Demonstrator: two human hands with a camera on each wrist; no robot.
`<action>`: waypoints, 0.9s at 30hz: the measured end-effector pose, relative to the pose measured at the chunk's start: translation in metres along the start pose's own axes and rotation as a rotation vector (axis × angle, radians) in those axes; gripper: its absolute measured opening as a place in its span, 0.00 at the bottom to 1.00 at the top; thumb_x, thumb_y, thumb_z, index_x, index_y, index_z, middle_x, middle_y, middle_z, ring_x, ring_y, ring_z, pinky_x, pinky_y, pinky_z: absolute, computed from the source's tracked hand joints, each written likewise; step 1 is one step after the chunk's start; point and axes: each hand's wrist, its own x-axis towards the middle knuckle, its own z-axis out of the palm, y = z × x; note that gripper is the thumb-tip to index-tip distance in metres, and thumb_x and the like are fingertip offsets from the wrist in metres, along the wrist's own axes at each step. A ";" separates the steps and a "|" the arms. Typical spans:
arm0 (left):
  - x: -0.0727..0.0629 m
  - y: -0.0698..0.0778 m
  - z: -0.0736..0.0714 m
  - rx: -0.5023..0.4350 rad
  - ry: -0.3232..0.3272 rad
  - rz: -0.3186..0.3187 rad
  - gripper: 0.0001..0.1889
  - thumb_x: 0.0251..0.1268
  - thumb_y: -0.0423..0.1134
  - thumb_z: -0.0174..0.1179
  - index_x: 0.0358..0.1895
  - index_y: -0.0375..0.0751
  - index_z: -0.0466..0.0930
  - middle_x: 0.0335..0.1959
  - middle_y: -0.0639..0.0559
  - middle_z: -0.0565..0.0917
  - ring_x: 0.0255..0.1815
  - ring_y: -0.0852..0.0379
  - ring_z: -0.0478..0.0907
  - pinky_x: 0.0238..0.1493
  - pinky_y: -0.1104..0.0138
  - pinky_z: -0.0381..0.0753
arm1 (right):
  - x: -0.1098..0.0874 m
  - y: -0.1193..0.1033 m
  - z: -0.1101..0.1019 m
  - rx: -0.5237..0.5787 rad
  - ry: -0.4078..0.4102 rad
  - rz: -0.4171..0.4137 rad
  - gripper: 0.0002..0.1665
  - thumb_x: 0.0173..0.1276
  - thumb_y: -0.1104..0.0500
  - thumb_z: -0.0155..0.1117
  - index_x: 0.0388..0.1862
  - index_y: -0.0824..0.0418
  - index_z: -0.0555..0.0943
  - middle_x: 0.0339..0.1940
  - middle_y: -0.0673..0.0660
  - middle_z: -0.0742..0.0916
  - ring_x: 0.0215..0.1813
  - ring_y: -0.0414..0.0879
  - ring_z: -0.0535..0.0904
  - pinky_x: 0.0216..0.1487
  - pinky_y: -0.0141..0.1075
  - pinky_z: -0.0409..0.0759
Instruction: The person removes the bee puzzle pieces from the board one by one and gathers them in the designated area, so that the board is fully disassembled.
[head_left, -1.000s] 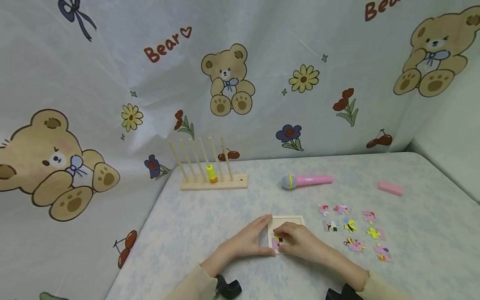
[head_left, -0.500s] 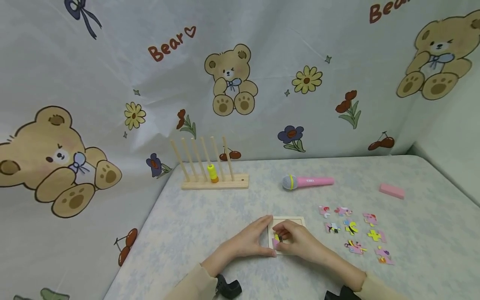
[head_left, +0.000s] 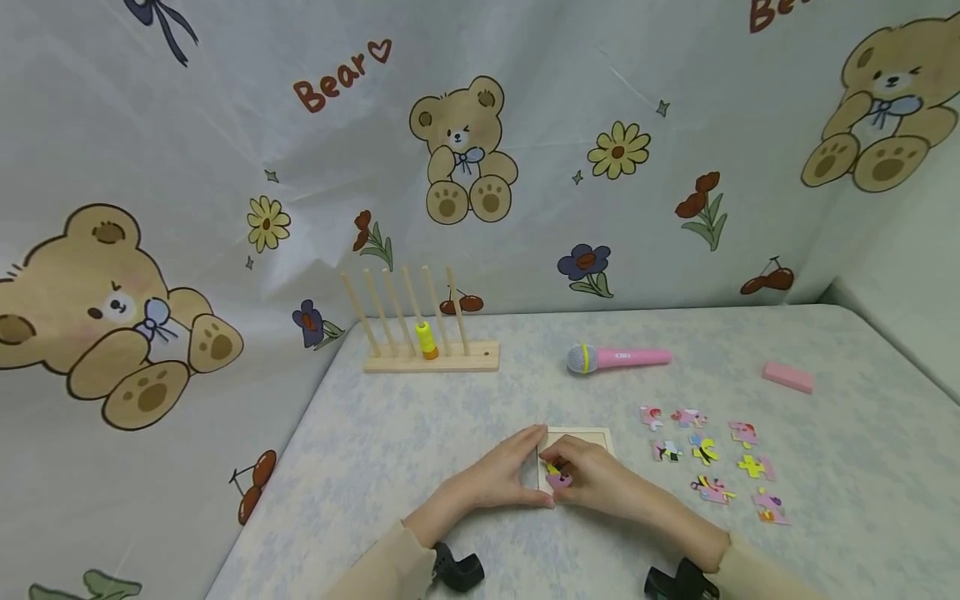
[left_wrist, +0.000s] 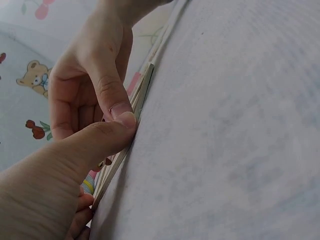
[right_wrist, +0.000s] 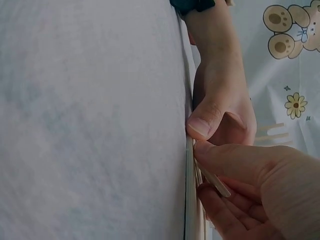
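A small square wooden puzzle tray (head_left: 576, 431) lies on the table in the head view. My left hand (head_left: 495, 473) grips its left side, fingers at the far corner and thumb at the near corner. Over the near left part of the tray, my right hand (head_left: 600, 477) pinches a jigsaw piece (head_left: 558, 481) with pink and yellow print. In the right wrist view that jigsaw piece (right_wrist: 218, 186) stands tilted, its edge showing between thumb and fingers. Both thumbs meet close together at the tray's near edge (left_wrist: 145, 90) in the left wrist view. The right hand hides part of the tray's inside.
Several loose jigsaw pieces (head_left: 705, 451) lie spread to the right of the tray. Behind them are a pink toy microphone (head_left: 633, 357) and a pink block (head_left: 787, 377). A wooden peg stand (head_left: 431, 360) with yellow and orange beads stands at the back left, before a bear-print curtain (head_left: 525, 125).
The jigsaw piece in my right hand has turned and tilted, its pink part now showing differently. The left hand keeps its hold on the tray. The head view has shifted slightly.
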 end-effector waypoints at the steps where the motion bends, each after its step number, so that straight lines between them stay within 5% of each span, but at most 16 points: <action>1: 0.000 0.000 0.000 0.000 -0.001 0.002 0.53 0.53 0.60 0.66 0.75 0.37 0.46 0.74 0.45 0.52 0.73 0.51 0.50 0.69 0.57 0.55 | 0.000 0.000 -0.001 0.006 -0.007 -0.002 0.21 0.53 0.68 0.72 0.46 0.68 0.77 0.42 0.58 0.81 0.40 0.45 0.80 0.40 0.31 0.80; 8: 0.000 0.000 0.001 -0.007 -0.003 0.005 0.53 0.53 0.60 0.65 0.75 0.38 0.46 0.74 0.45 0.52 0.73 0.52 0.50 0.69 0.57 0.55 | -0.002 0.001 -0.008 0.012 0.023 0.023 0.21 0.53 0.66 0.73 0.45 0.68 0.78 0.41 0.58 0.82 0.40 0.45 0.80 0.41 0.34 0.80; 15: 0.001 -0.001 -0.001 0.011 -0.006 -0.017 0.54 0.53 0.62 0.65 0.75 0.38 0.46 0.74 0.47 0.52 0.72 0.52 0.51 0.68 0.58 0.57 | -0.012 0.003 -0.040 0.049 0.125 0.220 0.27 0.55 0.52 0.74 0.49 0.65 0.78 0.44 0.55 0.82 0.43 0.45 0.80 0.46 0.38 0.80; 21: 0.001 0.001 -0.002 0.021 -0.009 -0.006 0.54 0.52 0.60 0.66 0.74 0.36 0.46 0.74 0.44 0.53 0.73 0.51 0.50 0.69 0.60 0.56 | -0.039 0.000 -0.067 -0.008 0.221 0.351 0.27 0.53 0.50 0.75 0.48 0.62 0.79 0.44 0.55 0.83 0.43 0.46 0.80 0.44 0.41 0.80; 27: 0.002 0.001 -0.001 0.012 -0.016 -0.009 0.54 0.52 0.60 0.66 0.75 0.37 0.46 0.74 0.45 0.53 0.73 0.51 0.51 0.69 0.60 0.55 | -0.072 0.004 -0.073 -0.027 0.204 0.426 0.27 0.53 0.52 0.75 0.48 0.64 0.79 0.44 0.54 0.83 0.43 0.45 0.80 0.43 0.35 0.80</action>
